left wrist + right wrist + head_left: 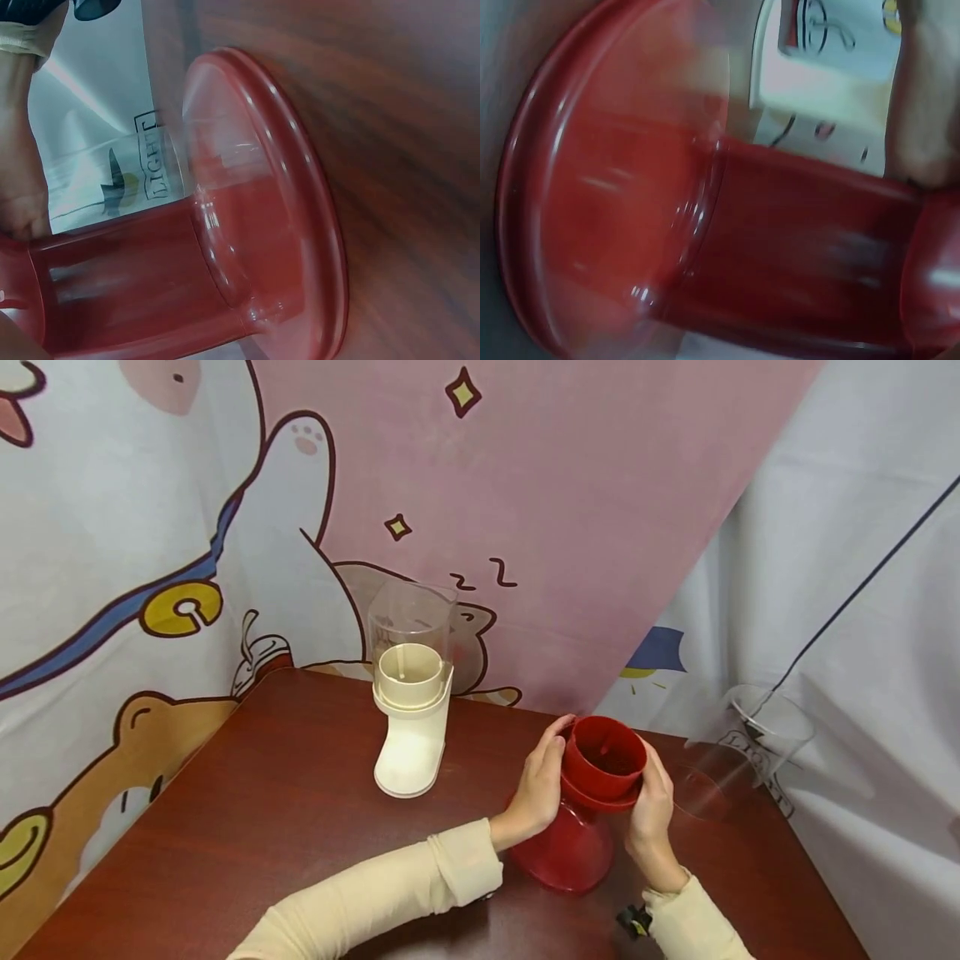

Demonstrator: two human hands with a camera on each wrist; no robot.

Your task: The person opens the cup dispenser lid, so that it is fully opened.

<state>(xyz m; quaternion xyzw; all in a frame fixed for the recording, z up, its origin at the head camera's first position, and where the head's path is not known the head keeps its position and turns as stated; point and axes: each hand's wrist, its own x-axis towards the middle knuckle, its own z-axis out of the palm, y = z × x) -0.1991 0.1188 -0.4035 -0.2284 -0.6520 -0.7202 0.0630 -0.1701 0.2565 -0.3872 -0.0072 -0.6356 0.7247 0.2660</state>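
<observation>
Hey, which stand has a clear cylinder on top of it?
The cream stand: a clear cylinder rises from its top, while the red stand has none.

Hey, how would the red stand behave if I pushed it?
The red stand looks like hard plastic, so it's likely stiff. Its glossy surface may be slippery to grip. The broad base should resist tipping, though a push high at the cup might tilt it.

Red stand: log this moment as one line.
left grip: holds red stand | right grip: holds its opposite side | white stand: upright, untouched | clear cylinder: around white cup
</observation>
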